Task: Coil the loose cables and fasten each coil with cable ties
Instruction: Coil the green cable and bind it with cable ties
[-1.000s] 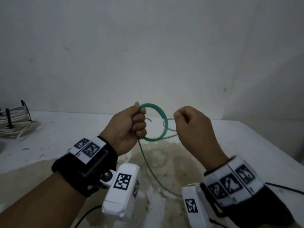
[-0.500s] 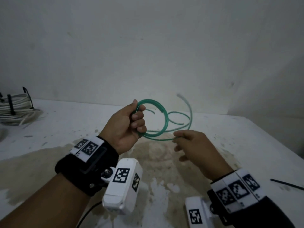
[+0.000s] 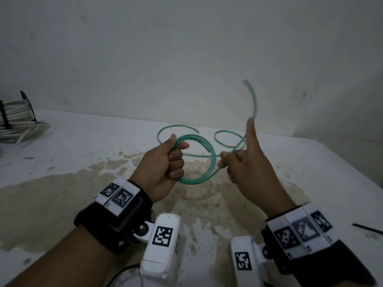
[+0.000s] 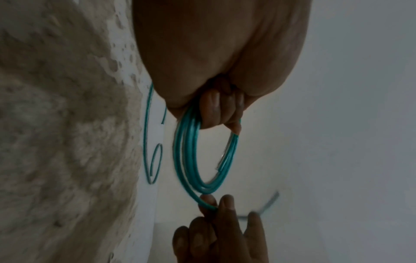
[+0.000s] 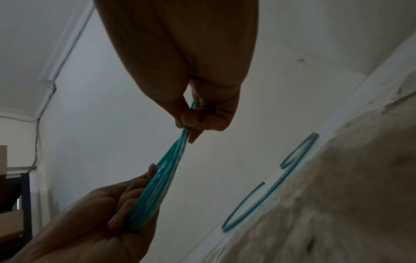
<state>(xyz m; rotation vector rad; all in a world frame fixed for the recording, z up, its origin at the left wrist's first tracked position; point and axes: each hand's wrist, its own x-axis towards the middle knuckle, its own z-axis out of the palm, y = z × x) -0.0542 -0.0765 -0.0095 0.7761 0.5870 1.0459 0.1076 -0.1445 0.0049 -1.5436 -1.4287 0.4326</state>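
A thin green cable (image 3: 208,162), smooth and glossy like plastic tubing, is held above the table (image 3: 310,162) between two hands. Several rounds of it are gathered into a neat circular coil, and this coil is gripped in the left hand (image 3: 163,168), whose fingers are curled round the strands with the thumb pressed on top. From the bottom of the coil a single strand is led to the right hand (image 3: 248,172), where it is pinched between thumb and curled fingers; the index finger is held straight up. Past that hand the free end is seen arching upward, blurred, against the pale wall. In the left wrist view the coil (image 4: 198,160) shows as three or four parallel turns with a light sheen (the cut end of one turn is visible).

More green cable (image 3: 226,139) is lying in loose open loops on the table behind the hands. The tabletop is white, rough and speckled, with a large tan stain (image 3: 124,193) of ragged outline. At the far left a bundle of white cable (image 3: 16,123) is bound with black ties. A thin black strip (image 3: 366,228) is lying at the right edge.
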